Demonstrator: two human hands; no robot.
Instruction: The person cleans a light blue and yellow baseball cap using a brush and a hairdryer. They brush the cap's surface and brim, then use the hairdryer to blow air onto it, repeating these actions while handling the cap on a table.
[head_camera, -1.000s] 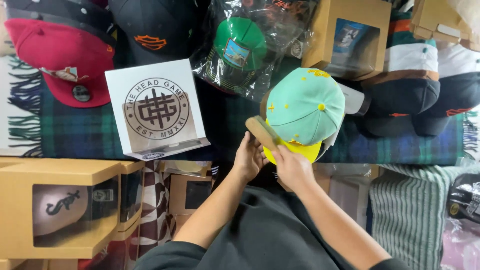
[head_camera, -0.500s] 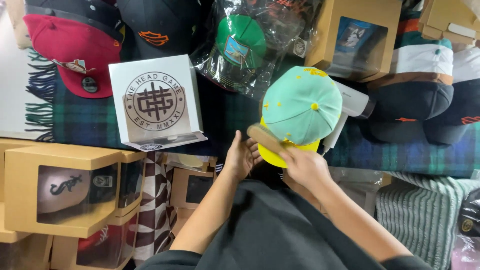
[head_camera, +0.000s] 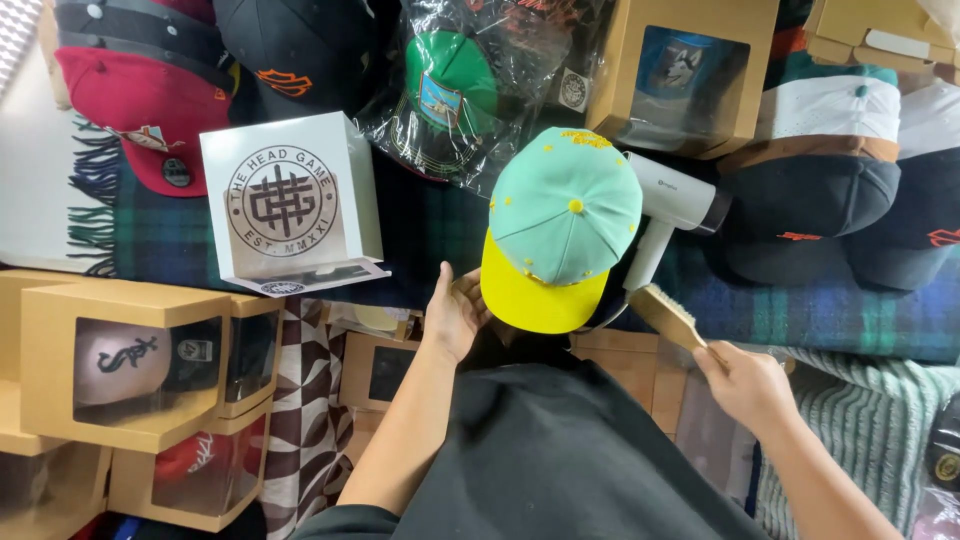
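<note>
1. Holding the mint-green cap with the yellow brim (head_camera: 560, 235) by the near-left edge of that brim, our left hand (head_camera: 455, 315) has its fingers curled loosely around and under the edge, thumb side up.
2. Our right hand (head_camera: 745, 385) has pulled away since half a second ago: then both hands sat close together under the brim, and now the right one is off to the right and nearer us, well apart from the cap.
3. That hand is closed around the handle of a small wooden brush with pale bristles (head_camera: 668, 315), whose head points up and left toward the cap without touching it.
4. We judge that the brushing is paused between strokes, with the left hand alone steadying the cap.
5. Just beyond our left fingertips, the cap sits crown up with its brim toward us, over the dark tartan blanket (head_camera: 430, 225).
6. Its crown is smooth mint fabric with a yellow top button, small yellow eyelets and yellow stitching on the far panel; the brim is flat and plain yellow.
7. Behind the cap, on the right-hand side, lies a white hair dryer (head_camera: 672, 205), partly hidden by the crown.
</note>
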